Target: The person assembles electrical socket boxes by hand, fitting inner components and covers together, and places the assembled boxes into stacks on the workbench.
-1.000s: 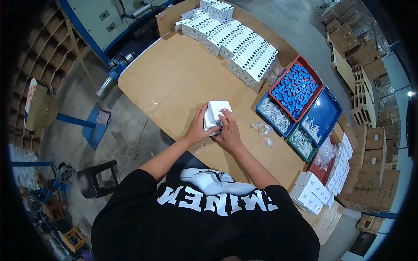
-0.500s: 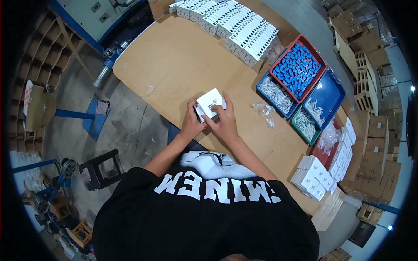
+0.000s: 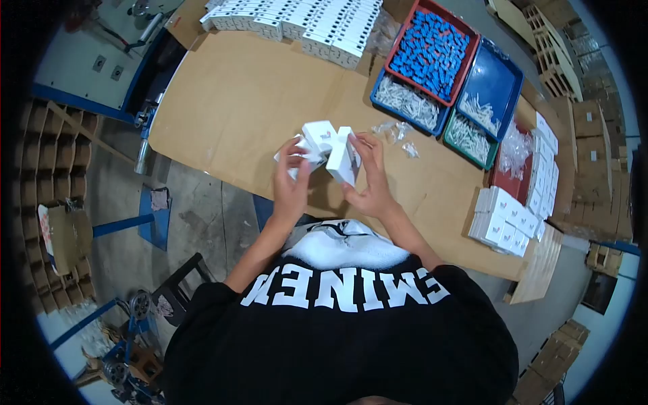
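Note:
Over the cardboard-topped table (image 3: 236, 101), my right hand (image 3: 372, 177) grips a white box (image 3: 343, 156) that is tilted, its narrow side facing up. My left hand (image 3: 291, 177) is round some white pieces (image 3: 307, 156), blurred and partly hidden by the fingers. Between the two hands, touching or close to these pieces, is another white box (image 3: 319, 133) with a small printed logo. Whether it is held or rests on the others I cannot tell.
Rows of white boxes (image 3: 290, 20) line the far edge. On the right are a red tray of blue pieces (image 3: 432, 54), a blue tray (image 3: 496, 74), a green tray (image 3: 466, 142), small plastic bags (image 3: 398, 131) and stacked white boxes (image 3: 503, 216).
The white stack that both hands held together is now split, with one box apart in my right hand. My hands have moved apart. The camera view has shifted and turned.

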`<state>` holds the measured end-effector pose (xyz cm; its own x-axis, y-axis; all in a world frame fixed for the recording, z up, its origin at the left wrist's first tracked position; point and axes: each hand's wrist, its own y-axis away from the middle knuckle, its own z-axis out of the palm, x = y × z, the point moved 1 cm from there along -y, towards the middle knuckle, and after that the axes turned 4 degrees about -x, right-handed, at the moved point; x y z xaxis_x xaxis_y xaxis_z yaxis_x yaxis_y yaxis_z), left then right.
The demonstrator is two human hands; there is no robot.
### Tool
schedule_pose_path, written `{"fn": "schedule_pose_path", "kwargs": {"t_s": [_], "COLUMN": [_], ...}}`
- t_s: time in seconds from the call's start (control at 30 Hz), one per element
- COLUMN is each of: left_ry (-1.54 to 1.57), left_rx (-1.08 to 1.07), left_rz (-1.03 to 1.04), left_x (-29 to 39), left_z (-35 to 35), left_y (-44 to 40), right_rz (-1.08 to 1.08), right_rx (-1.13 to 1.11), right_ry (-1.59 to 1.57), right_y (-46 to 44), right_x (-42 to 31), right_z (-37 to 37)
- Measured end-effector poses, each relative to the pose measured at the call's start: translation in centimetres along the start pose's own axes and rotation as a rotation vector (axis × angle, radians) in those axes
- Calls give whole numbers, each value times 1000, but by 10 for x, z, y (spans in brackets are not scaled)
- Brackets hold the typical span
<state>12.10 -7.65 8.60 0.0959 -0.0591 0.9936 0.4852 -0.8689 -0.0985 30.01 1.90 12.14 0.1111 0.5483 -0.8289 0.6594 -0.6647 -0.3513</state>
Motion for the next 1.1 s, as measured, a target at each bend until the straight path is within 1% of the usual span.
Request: {"fn": "schedule_pose_path", "kwargs": {"t_s": [0.03,0.1,0.13,0.2,0.23,0.27,0.3,0.37,0.4,0.43,0.5,0.53,0.57,0.6,0.63,0.7,0.77,0.83,0.93,1.1], "left_ry": [254,645,661,693,723,714,709,712,741,734,769,762,756,783,809,786,765,795,794,821], "left_rx": [-219,-360,-447,-503,-549,-586,-595,-455,-472,-479,-464,-426,-430,-383,-335,-337,-337,-255,-246,-258], "left_rz": [-296,-716,-831,-850,-864,-885,-887,-855,-854,-862,-836,-817,-819,-833,-846,-837,-832,-811,-815,-807], "left_x": [18,26,44,43,40,25,25,25,38,37,35,36,35,32,30,28,29,35,38,33], "left_z": [13,35,45,58,64,72,78,89,92,94,99,102,104,105,106,106,107,112,113,110], "left_y": [-4,-5,-5,-1,0,4,6,13,13,14,16,17,20,23,25,26,29,30,32,35], "right_rz": [-3,-14,3,63,67,53,40,44,49,56,56,59,9,-41,-42,-126,-128,-131,-119,-71], "right_rx": [-99,-98,-99,-57,-46,8,61,91,111,121,76,83,100,117,121,153,159,164,150,165], "right_ry": [-6,5,-5,-29,-22,2,23,19,14,11,38,36,92,148,147,238,241,245,237,115], "right_y": [6,17,23,34,38,41,43,47,49,50,51,51,51,52,52,53,55,56,59,58], "right_x": [-2,-4,-3,-2,-1,2,4,7,8,9,10,11,12,12,14,15,15,15,16,12], "right_z": [-6,-9,-9,-12,-13,-13,-14,-15,-15,-16,-21,-20,-19,-17,-16,-14,-12,-11,-10,-8]}}
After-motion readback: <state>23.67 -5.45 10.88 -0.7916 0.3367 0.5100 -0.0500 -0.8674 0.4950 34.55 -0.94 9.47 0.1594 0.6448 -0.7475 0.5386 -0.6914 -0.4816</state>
